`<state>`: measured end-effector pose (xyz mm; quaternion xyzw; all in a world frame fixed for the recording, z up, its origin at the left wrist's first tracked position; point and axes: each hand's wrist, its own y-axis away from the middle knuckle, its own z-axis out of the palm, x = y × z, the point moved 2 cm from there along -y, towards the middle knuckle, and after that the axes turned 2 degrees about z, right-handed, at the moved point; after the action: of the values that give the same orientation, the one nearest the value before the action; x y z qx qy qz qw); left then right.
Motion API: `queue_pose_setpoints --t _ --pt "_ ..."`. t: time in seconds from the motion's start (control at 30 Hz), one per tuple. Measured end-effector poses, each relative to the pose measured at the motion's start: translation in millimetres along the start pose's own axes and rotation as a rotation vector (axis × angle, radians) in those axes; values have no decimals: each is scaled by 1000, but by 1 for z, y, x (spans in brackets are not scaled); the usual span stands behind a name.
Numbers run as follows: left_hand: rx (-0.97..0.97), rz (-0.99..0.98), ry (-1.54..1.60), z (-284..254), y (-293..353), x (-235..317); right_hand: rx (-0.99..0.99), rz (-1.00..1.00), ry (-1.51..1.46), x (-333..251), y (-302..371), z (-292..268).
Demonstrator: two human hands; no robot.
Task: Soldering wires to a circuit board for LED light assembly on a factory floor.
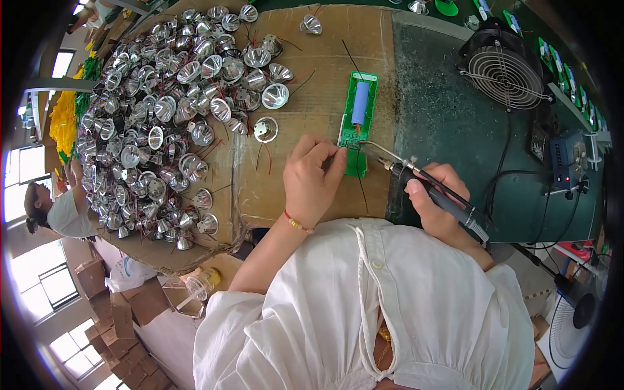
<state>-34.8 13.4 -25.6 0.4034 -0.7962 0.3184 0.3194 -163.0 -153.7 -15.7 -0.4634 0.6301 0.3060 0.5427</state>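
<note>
Green plastic housing (372,104) lies at my twelve o'clock on cardboard (312,107), blue cell (359,104) inside. My left hand (309,175) pinches closed at circuit board (351,138), probably steadying; cannot tell what's caught. My right hand (434,211) grips soldering iron (460,213), aimed toward ten o'clock, likely for control. Reflectors (162,109) heap toward nine, apparently for easy reach.

Reflectors (165,109) on cardboard (318,58), left side: mirror-bright, smooth, metallic look. Cardboard itself: matt paper, creased. Worktop (448,136): smooth, dull sheen, rough speckling along the cardboard's right edge. Case (372,107): smooth plastic. Iron (448,203): matt plastic-looking handle, bare metal tube. Fan guard (506,79), worktop's far right corner: shiny metal wire.
</note>
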Motion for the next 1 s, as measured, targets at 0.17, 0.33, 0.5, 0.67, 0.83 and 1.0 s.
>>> queue_pose_setpoints --t 0.17,0.33,0.5,0.67,0.83,1.0 --pt "-4 -33 32 0 -1 1 92 -25 -54 11 5 -2" --pt "-5 17 -11 0 -1 -1 80 3 -80 10 3 3" --pt "-31 -35 42 -2 -3 1 135 102 -198 13 -1 10" --pt "-58 -98 99 -4 -4 0 159 212 -291 14 -4 14" --pt "-100 -179 174 -4 -5 -5 151 260 -328 15 -8 15" --pt "-142 -165 149 -7 -8 -4 199 331 -468 15 -7 11"
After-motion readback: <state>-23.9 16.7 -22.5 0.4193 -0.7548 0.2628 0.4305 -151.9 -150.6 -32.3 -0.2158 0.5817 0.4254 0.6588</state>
